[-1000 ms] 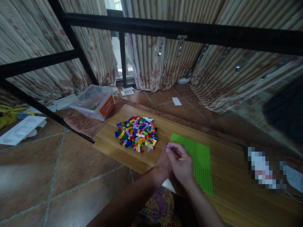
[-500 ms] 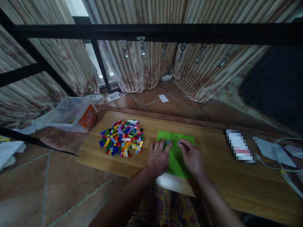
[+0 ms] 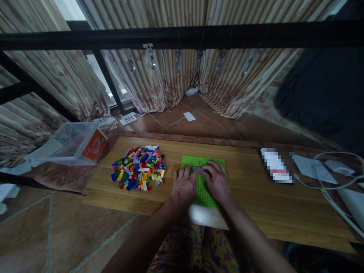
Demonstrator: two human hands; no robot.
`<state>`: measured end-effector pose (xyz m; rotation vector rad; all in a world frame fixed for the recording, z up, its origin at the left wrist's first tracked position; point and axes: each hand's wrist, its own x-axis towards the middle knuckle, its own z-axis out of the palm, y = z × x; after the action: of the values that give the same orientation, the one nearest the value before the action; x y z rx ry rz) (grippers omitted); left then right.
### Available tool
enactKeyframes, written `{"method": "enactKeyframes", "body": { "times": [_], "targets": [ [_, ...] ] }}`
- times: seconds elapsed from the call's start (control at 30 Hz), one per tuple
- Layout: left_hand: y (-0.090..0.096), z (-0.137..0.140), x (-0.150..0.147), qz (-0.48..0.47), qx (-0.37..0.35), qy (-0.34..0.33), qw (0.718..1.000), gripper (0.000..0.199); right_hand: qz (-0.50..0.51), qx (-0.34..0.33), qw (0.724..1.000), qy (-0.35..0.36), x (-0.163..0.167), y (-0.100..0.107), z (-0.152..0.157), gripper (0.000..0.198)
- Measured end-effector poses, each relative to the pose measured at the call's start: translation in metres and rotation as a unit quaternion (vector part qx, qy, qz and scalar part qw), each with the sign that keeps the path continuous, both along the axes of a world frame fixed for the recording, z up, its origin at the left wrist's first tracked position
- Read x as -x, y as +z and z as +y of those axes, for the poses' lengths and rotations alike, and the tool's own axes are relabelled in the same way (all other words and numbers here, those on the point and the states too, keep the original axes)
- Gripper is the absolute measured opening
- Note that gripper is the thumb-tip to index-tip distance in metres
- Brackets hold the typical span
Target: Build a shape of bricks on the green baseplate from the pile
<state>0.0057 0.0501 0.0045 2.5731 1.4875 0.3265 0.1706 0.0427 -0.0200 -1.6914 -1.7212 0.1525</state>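
Note:
A green studded baseplate [image 3: 206, 197] lies on the wooden board in front of me. My left hand [image 3: 184, 187] rests over its left part, fingers spread, with the thumb beside a small greyish brick [image 3: 195, 168] on the plate. A small purple brick [image 3: 201, 170] sits at the fingertips of my right hand [image 3: 218, 184], which pinches it low over the plate, right beside the grey piece. The fingers partly hide both pieces. Whether the purple brick is pressed onto the studs, I cannot tell.
A heap of mixed coloured bricks [image 3: 139, 168] is left of the plate. Farther left stands a clear plastic box [image 3: 71, 142] with an orange label. At right lie a blurred-out phone-like object [image 3: 275, 167], papers [image 3: 314, 168] and white cables [image 3: 334, 185]. A black bar [image 3: 182, 36] crosses above.
My right hand has moved left with the purple brick, closing the gap to the left thumb and the grey piece. The view has shifted slightly to the right.

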Motion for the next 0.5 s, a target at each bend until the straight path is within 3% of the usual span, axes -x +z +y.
{"method": "enactKeyframes", "body": {
  "times": [0.5],
  "targets": [
    [-0.0047,-0.0007,0.0024,-0.009,-0.026,-0.005,1.0,0.053,-0.006,0.026,1.0,-0.008,-0.001,0.0003,0.0057,0.025]
  ]
}}
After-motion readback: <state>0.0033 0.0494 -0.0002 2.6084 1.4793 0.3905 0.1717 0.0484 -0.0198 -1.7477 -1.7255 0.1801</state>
